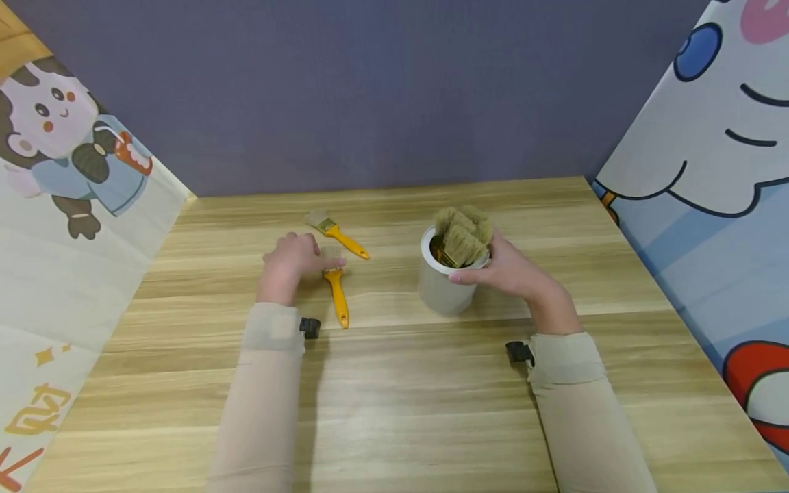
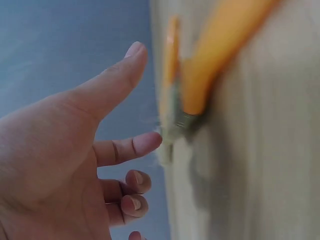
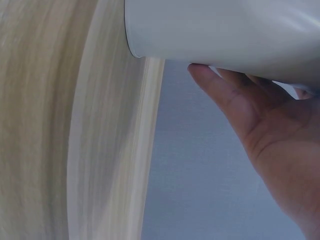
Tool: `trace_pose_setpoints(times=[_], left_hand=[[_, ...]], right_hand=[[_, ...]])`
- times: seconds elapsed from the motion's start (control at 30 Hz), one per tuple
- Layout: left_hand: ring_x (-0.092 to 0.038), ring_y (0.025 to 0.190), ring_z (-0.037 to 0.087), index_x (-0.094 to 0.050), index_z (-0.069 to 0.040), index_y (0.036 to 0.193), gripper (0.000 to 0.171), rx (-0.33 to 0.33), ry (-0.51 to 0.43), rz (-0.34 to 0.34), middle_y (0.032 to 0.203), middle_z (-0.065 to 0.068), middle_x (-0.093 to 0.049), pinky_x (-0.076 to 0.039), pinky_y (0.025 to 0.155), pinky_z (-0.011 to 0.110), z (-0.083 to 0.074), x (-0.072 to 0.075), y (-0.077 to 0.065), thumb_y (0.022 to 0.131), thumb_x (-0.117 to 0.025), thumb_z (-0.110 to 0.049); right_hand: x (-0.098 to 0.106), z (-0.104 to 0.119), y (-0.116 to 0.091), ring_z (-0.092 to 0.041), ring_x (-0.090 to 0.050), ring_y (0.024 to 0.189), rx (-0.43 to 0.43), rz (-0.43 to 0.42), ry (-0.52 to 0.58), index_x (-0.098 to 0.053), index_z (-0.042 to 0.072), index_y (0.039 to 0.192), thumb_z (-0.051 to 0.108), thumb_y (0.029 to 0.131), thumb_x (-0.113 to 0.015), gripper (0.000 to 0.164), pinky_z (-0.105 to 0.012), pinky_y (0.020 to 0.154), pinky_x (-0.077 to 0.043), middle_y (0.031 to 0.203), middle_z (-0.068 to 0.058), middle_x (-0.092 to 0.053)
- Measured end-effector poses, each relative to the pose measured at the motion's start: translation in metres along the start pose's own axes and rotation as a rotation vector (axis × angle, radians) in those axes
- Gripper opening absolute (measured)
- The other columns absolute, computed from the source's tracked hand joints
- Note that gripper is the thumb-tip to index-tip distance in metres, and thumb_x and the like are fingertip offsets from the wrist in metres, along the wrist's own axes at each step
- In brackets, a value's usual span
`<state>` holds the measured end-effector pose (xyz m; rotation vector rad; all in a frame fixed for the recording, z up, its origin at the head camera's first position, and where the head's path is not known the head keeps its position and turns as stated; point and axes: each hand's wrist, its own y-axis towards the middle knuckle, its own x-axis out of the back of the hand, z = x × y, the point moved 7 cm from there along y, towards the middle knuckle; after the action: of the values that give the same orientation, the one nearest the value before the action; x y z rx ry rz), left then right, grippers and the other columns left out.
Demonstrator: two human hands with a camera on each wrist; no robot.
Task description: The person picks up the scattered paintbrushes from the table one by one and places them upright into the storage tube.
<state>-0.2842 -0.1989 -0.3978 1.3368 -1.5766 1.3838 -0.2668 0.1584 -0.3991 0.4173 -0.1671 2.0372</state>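
My left hand (image 1: pixel 294 260) hovers over the bristle end of a paintbrush (image 1: pixel 338 298) with a yellow handle, which lies with that handle toward me. In the left wrist view, thumb and index finger stand apart, and the other fingers curl loosely. Just beyond lies a second yellow-handled paintbrush (image 1: pixel 349 243), slanted. My right hand (image 1: pixel 514 270) holds a white can (image 1: pixel 445 291) from the right, thumb along the front of its rim and fingers behind. Several paintbrushes (image 1: pixel 464 236) stand in the can, bristles up; their handles are mostly hidden inside.
The wood-grain table (image 1: pixel 407 397) bears the can and the brushes. A dark blue-grey panel (image 1: pixel 382 96) rises at its far edge. Cartoon-printed panels (image 1: pixel 727 226) flank the table on both sides.
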Motion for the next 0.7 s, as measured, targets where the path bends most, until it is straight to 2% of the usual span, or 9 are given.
trace_pose_setpoints(times=[0.07, 0.13, 0.27, 0.4, 0.47, 0.53, 0.6, 0.7], left_hand=[[-0.051, 0.127, 0.045, -0.068, -0.008, 0.113, 0.066, 0.007, 0.015, 0.017, 0.129, 0.021, -0.056, -0.034, 0.113, 0.078, 0.004, -0.006, 0.002, 0.090, -0.073, -0.069], [-0.054, 0.118, 0.040, -0.069, -0.009, 0.108, 0.063, 0.003, 0.015, 0.020, 0.122, 0.018, -0.057, -0.043, 0.106, 0.070, 0.006, -0.010, 0.004, 0.088, -0.075, -0.068], [-0.053, 0.110, 0.034, -0.067, -0.010, 0.111, 0.061, -0.025, -0.006, 0.029, 0.119, 0.017, -0.057, -0.049, 0.092, 0.056, 0.012, -0.017, 0.009, 0.088, -0.077, -0.065], [-0.054, 0.119, 0.038, -0.065, -0.009, 0.127, 0.057, -0.118, -0.063, 0.039, 0.132, 0.024, -0.058, -0.049, 0.102, 0.058, 0.018, -0.017, 0.011, 0.092, -0.078, -0.051], [-0.055, 0.124, 0.041, -0.065, -0.008, 0.137, 0.054, -0.177, -0.103, 0.045, 0.141, 0.027, -0.059, -0.046, 0.109, 0.061, 0.022, -0.014, 0.012, 0.094, -0.078, -0.039], [-0.057, 0.121, 0.042, -0.064, -0.008, 0.143, 0.053, -0.222, -0.133, 0.051, 0.146, 0.029, -0.059, -0.046, 0.111, 0.061, 0.028, -0.010, 0.012, 0.094, -0.075, -0.024], [-0.056, 0.119, 0.041, -0.063, -0.008, 0.147, 0.056, -0.244, -0.150, 0.056, 0.151, 0.030, -0.057, -0.046, 0.109, 0.060, 0.035, -0.007, 0.011, 0.092, -0.071, -0.011], [-0.054, 0.124, 0.045, -0.062, -0.007, 0.148, 0.058, -0.262, -0.139, 0.061, 0.151, 0.032, -0.055, -0.043, 0.112, 0.061, 0.042, -0.006, 0.013, 0.091, -0.071, -0.008]], right_hand=[[0.000, 0.001, 0.000, -0.029, -0.039, 0.154, 0.002, -0.001, 0.005, -0.027, 0.020, 0.166, 0.015, 0.086, -0.090, 0.102, -0.058, 0.130, -0.024, 0.165, -0.008, -0.042], [0.000, 0.001, 0.000, -0.028, -0.039, 0.153, -0.002, -0.004, 0.013, -0.028, 0.021, 0.165, 0.016, 0.086, -0.090, 0.101, -0.057, 0.130, -0.024, 0.164, -0.007, -0.042], [-0.001, 0.001, 0.000, -0.029, -0.037, 0.154, -0.008, 0.007, 0.011, -0.026, 0.021, 0.166, 0.017, 0.087, -0.090, 0.102, -0.058, 0.130, -0.023, 0.166, -0.008, -0.040], [-0.002, -0.001, -0.002, -0.030, -0.036, 0.155, -0.021, 0.009, -0.005, -0.025, 0.018, 0.167, 0.017, 0.087, -0.089, 0.103, -0.058, 0.130, -0.022, 0.167, -0.010, -0.039], [-0.001, -0.002, -0.003, -0.030, -0.037, 0.155, -0.023, 0.002, -0.016, -0.025, 0.018, 0.167, 0.018, 0.087, -0.089, 0.102, -0.059, 0.130, -0.023, 0.166, -0.010, -0.039], [-0.001, 0.000, -0.002, -0.030, -0.037, 0.154, -0.011, -0.001, -0.015, -0.026, 0.018, 0.166, 0.018, 0.087, -0.089, 0.102, -0.059, 0.130, -0.023, 0.166, -0.011, -0.040], [-0.001, 0.002, -0.001, -0.030, -0.038, 0.153, 0.006, -0.001, -0.009, -0.027, 0.018, 0.166, 0.017, 0.086, -0.090, 0.101, -0.059, 0.130, -0.024, 0.165, -0.011, -0.042], [-0.002, 0.002, -0.001, -0.030, -0.039, 0.153, 0.021, 0.006, 0.007, -0.028, 0.018, 0.166, 0.014, 0.086, -0.090, 0.101, -0.057, 0.130, -0.024, 0.164, -0.010, -0.042]])
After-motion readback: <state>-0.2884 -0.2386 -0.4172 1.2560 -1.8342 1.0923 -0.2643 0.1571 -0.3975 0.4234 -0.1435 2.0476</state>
